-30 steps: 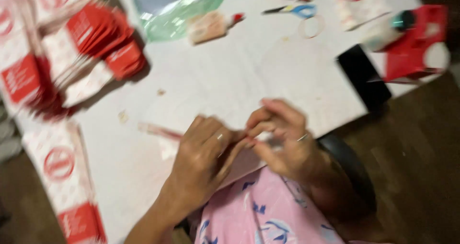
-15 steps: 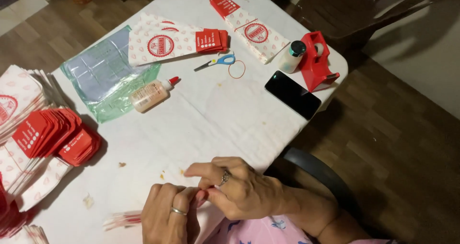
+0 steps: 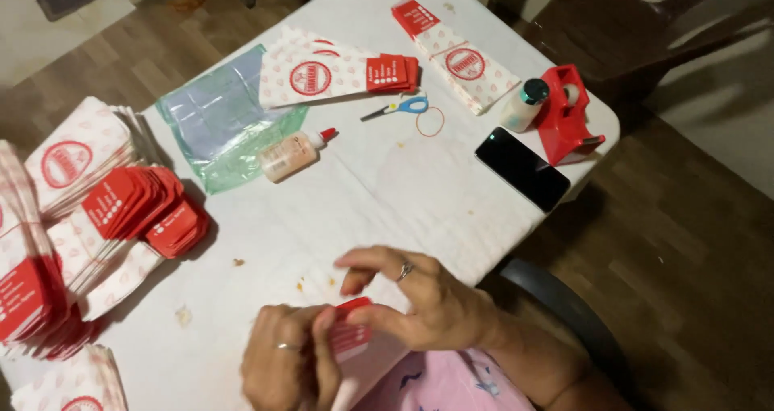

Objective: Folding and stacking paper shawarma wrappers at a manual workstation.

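Both my hands meet at the near edge of the white table (image 3: 387, 193), gripping one red and white paper bag (image 3: 352, 338). My left hand (image 3: 286, 367), with a ring on it, pinches the bag's left side. My right hand (image 3: 419, 302), also ringed, presses thumb and forefinger on the bag's red end while its other fingers spread above. Most of the bag is hidden behind my hands.
Stacks of red and white paper bags (image 3: 97, 209) lie at the left. Further off are a glue bottle (image 3: 292, 154), a clear plastic sheet (image 3: 222, 125), blue-handled scissors (image 3: 399, 108), a rubber band (image 3: 430, 121), a black phone (image 3: 522, 167), a red tape dispenser (image 3: 567, 114), a small bottle (image 3: 524, 104).
My hands have kept working the bag at the table's near edge and now hold its red end up between them. The view has shifted, showing more of the table's far side.
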